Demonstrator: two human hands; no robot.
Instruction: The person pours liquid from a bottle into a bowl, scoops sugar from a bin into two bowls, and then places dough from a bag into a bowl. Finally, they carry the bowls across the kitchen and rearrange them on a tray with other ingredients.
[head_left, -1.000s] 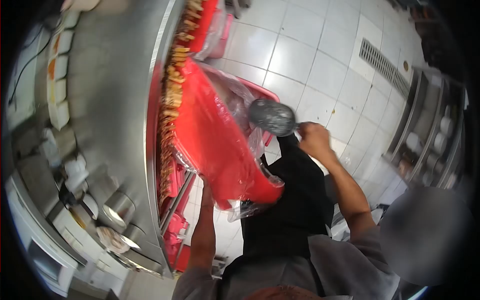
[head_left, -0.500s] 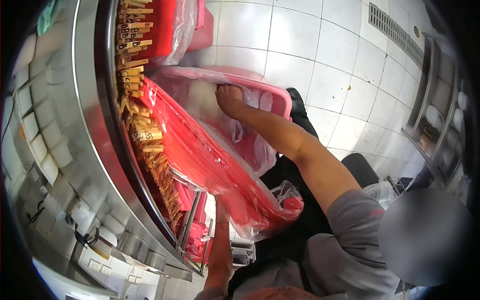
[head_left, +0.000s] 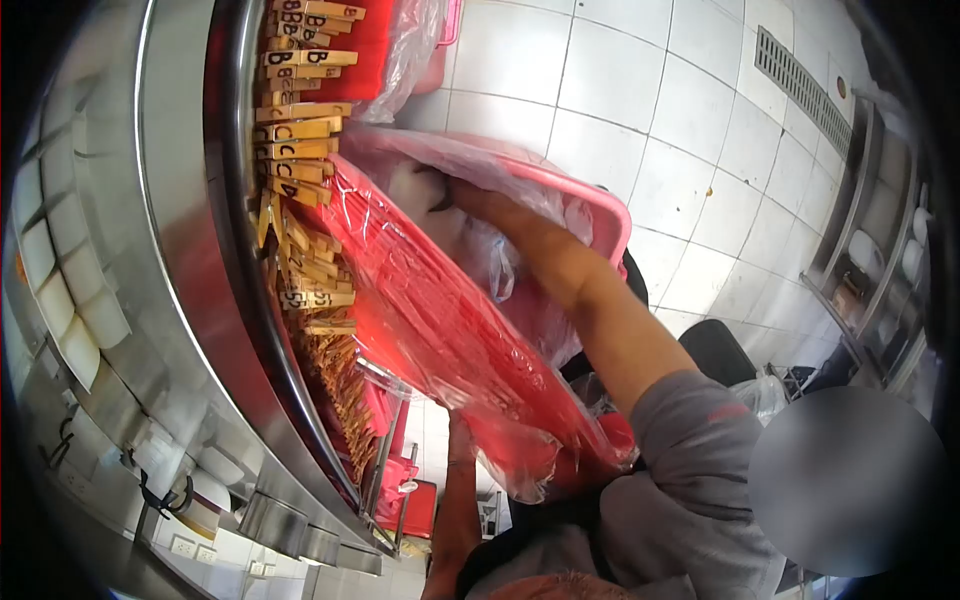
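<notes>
My right hand is inside a pink bin lined with clear plastic. Its shaded fingers look bent and apart against a pale white mass, whose kind I cannot make out. Across the bin's near side slants a long, ridged red thing covered in clear plastic. My left hand is at the lower edge of this red thing; its fingers are hidden behind it.
Many lettered wooden clothespins line the steel counter edge at left. Another red container with plastic stands beyond the bin. A floor drain lies at upper right. Steel shelves with white dishes stand at right.
The view has shifted, so the bin and clothespins appear farther right. My right hand has gone deeper into the bin, and its fingers look more spread. The red thing still slants across.
</notes>
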